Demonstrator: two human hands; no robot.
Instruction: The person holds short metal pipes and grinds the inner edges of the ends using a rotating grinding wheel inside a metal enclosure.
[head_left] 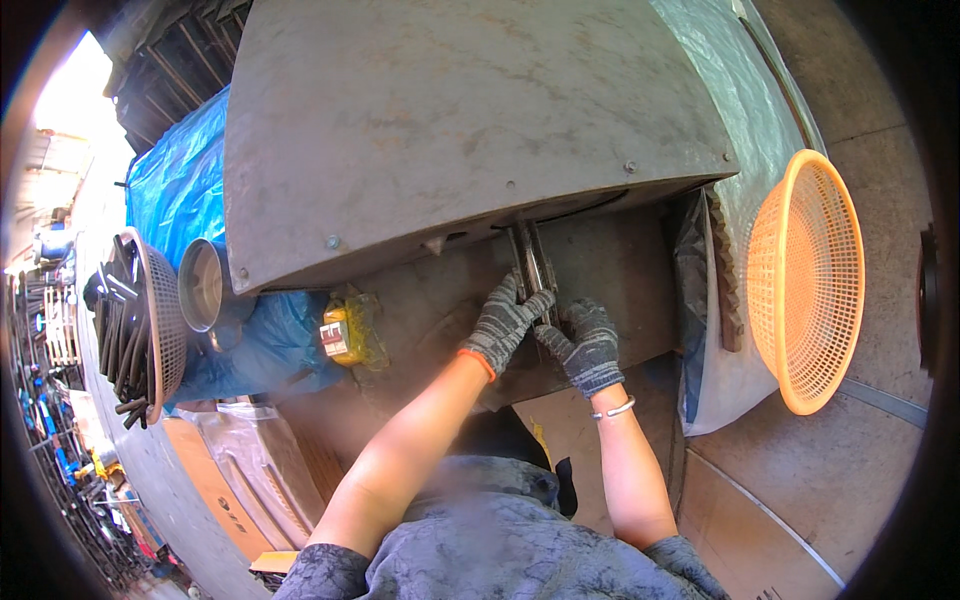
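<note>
A shiny metal tube [533, 262] comes out from beneath the grey metal cover [470, 110] of a machine, pointing toward me. My left hand [508, 322], in a grey striped knit glove with an orange band at the wrist, is closed around the tube near its close end. Just right of it, my right hand [588, 347], gloved alike, has its fingers bent in by the tube's end. What those fingers hold, if anything, is hidden. Both hands work over the dark metal bed [605, 260] under the cover's edge.
At the right stands an orange plastic basket [800, 290]. To the left, another basket [165, 320] holds several black tubes, beside a metal pot [203, 285]. A yellow packet [345, 332] lies left of my hands. Flat cardboard [215, 480] leans below, and blue sheeting [185, 160] covers the far left.
</note>
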